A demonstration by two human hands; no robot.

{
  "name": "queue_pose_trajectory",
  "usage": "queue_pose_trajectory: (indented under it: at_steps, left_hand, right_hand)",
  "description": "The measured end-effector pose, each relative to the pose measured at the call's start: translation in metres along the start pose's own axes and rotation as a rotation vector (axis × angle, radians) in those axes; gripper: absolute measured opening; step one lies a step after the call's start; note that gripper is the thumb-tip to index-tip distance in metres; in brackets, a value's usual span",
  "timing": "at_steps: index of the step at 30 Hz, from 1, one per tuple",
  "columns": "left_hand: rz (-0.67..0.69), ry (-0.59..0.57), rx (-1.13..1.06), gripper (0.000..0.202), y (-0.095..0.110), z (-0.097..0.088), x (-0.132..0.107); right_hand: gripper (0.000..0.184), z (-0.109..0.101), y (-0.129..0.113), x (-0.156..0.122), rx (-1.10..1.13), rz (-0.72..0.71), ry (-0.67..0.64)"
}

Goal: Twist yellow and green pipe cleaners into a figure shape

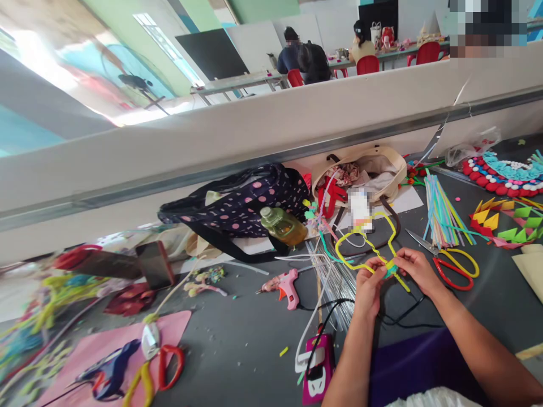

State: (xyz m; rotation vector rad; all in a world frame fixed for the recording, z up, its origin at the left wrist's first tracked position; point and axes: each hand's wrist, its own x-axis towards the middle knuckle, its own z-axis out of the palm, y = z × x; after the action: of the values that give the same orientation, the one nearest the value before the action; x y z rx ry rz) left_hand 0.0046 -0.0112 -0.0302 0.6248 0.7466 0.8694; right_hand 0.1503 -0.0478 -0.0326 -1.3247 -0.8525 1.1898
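Observation:
Between my two hands is a yellow pipe cleaner shape (365,242) bent into two wide loops, its twisted tail pointing down toward me. My left hand (370,281) pinches it from the left at the lower joint, where a small green piece (391,272) sits. From the other side, my right hand (416,269) has its fingers closed on the same joint. Scissors with red and yellow handles (453,270) lie just right of my right hand. A bundle of clear glue sticks (328,277) and a pink glue gun (285,287) lie to the left.
A magenta power strip (319,367) with black cords stands near my left forearm. Behind are a green bottle (283,226), a dotted bag (250,198) and a cream tote (399,175). Pastel pipe cleaners (445,209) lie right; a blue glue gun (111,370) rests on pink paper (80,367).

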Motion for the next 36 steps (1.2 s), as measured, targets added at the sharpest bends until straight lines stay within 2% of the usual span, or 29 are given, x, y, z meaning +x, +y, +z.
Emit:
queue_pose_trajectory:
  at_steps: [7, 12, 17, 23, 28, 36]
  left_hand:
    - [-0.033, 0.016, -0.078, 0.028, -0.001, 0.0, 0.002]
    - [-0.077, -0.016, -0.047, 0.039, 0.001, 0.003, 0.002]
    - [-0.03, -0.03, 0.015, 0.04, 0.002, 0.01, -0.001]
    - [-0.003, 0.001, 0.099, 0.034, 0.001, 0.017, -0.001]
    - [-0.001, 0.073, 0.071, 0.03, -0.005, 0.015, 0.004]
    - [0.013, 0.02, 0.147, 0.038, 0.005, 0.019, -0.001]
  right_hand:
    - [0.032, 0.003, 0.001, 0.001, 0.088, 0.05, 0.021]
    - [0.033, 0.001, 0.001, 0.002, 0.24, 0.14, -0.013]
    - [0.032, -0.002, -0.003, 0.0, 0.294, 0.177, -0.054]
    - [0.029, -0.001, -0.004, -0.003, 0.223, 0.113, -0.154]
    - [0.035, 0.002, -0.004, 0.0, 0.179, 0.035, -0.084]
    - [0.034, -0.001, -0.002, -0.001, 0.197, -0.005, -0.065]
